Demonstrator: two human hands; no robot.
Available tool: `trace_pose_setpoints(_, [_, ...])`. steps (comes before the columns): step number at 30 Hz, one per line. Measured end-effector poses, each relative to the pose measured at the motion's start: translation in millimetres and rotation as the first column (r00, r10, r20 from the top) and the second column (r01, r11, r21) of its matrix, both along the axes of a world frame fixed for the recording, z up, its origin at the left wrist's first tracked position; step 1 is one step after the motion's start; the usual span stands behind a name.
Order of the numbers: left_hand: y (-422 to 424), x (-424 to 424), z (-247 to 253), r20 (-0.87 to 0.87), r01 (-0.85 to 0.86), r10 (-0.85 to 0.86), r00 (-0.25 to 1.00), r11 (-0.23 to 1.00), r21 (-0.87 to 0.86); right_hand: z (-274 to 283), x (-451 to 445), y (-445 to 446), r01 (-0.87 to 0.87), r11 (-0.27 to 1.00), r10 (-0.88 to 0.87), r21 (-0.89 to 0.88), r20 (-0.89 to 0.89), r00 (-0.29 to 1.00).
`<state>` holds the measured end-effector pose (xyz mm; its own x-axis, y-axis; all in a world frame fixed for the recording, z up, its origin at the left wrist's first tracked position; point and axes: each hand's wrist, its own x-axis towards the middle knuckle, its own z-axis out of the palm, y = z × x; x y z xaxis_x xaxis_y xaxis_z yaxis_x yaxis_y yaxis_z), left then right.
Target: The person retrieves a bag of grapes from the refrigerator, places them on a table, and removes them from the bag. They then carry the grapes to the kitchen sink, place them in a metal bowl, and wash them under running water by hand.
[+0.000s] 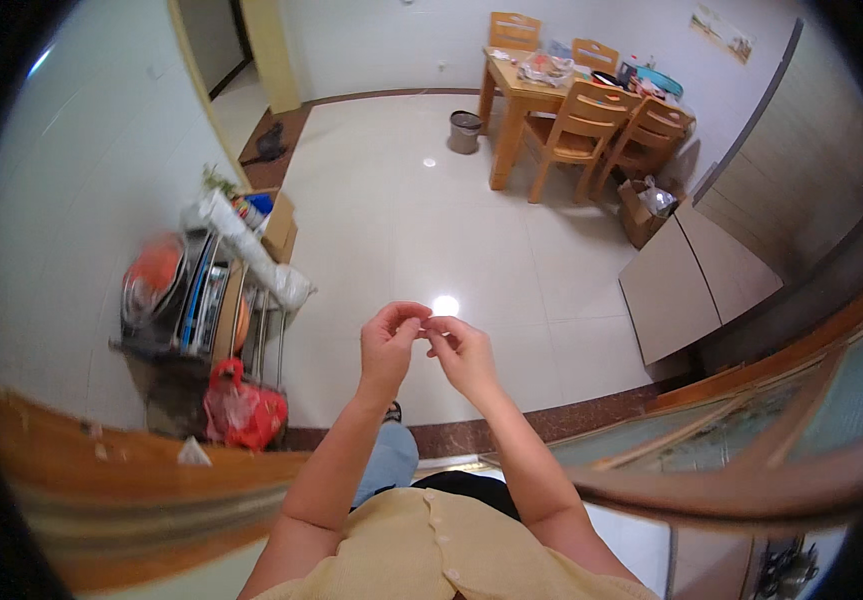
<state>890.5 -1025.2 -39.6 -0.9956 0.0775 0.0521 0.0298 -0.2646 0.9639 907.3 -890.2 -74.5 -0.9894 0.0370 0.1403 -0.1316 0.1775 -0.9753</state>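
Both my hands are raised in front of my body over the pale tiled floor (pixel 469 247). My left hand (pixel 390 341) and my right hand (pixel 465 352) meet at the fingertips, thumbs against bent fingers. Whether something very small is pinched between them cannot be made out. Below them are my buttoned yellow top (pixel 431 544) and one leg in light blue jeans (pixel 388 461), with a dark sandal (pixel 394 412) on the foot.
A rack (pixel 176 345) with papers, a long wrapped roll (pixel 251 247) and a red plastic bag (pixel 245 409) stands left. Ahead are a grey bin (pixel 465 133), a wooden table (pixel 510 79) and chairs (pixel 592 124). A cardboard box (pixel 637 214) and glazed door (pixel 731 442) are right.
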Motion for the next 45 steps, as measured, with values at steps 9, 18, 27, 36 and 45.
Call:
trace_pose_setpoints(9, [55,-265,33,-0.058,0.312,-0.326,0.944,0.934,-0.175,23,-192,94,0.325,0.945,-0.327,0.032,0.132,0.936])
trace_pose_setpoints(18, [139,-516,-30,-0.001,0.398,-0.412,0.911,0.883,-0.250,-79,-406,236,0.427,0.902,-0.431,0.064,0.192,0.881])
trace_pose_setpoints(27, [289,-787,-15,-0.067,0.357,-0.402,0.913,0.870,-0.341,-9,-664,372,0.330,0.921,-0.374,0.207,0.238,0.896])
trace_pose_setpoints(36, [447,-1031,-52,0.325,0.349,-0.289,0.901,0.926,-0.144,24,-876,497,0.398,0.915,-0.402,0.061,0.172,0.899])
trace_pose_setpoints(45, [619,-1254,-93,0.608,0.370,-0.218,0.763,0.919,-0.134,-9,-1151,685,0.719,0.660,-0.739,0.219,0.015,0.674])
